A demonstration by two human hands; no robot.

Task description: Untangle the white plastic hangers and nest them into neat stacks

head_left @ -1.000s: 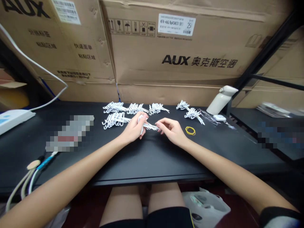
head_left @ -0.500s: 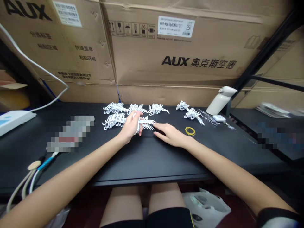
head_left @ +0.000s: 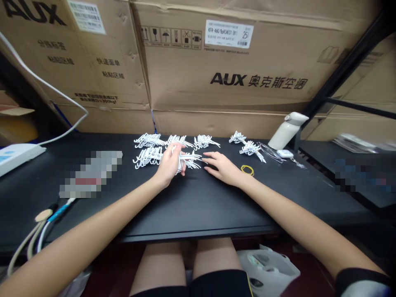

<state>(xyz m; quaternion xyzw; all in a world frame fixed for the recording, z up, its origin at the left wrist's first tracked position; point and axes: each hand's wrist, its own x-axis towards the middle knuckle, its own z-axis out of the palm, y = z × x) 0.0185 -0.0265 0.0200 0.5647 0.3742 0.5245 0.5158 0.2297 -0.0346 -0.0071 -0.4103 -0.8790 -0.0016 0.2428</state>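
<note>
My left hand (head_left: 171,163) is closed around a bunch of thin white hooks (head_left: 189,157), whose straight ends stick out to the right. My right hand (head_left: 223,167) is just right of those ends, fingers apart and holding nothing. More white hooks lie in bundles on the black table (head_left: 198,206): one bundle (head_left: 147,157) left of my left hand, and a back row with a left bundle (head_left: 149,140), a middle bundle (head_left: 177,141) and a right bundle (head_left: 206,141). Some hooks behind my left hand are hidden.
Two smaller hook bundles (head_left: 253,150) lie right of centre, near yellow rubber bands (head_left: 247,170). A white bottle (head_left: 287,131) stands by the shelf post. Cardboard boxes (head_left: 185,90) wall the back. A blurred-out device (head_left: 93,173) and a white power strip (head_left: 21,156) lie left.
My right hand has drawn slightly to the right, away from the hook ends, and its fingers have spread. My left hand has kept its grip in nearly the same place.
</note>
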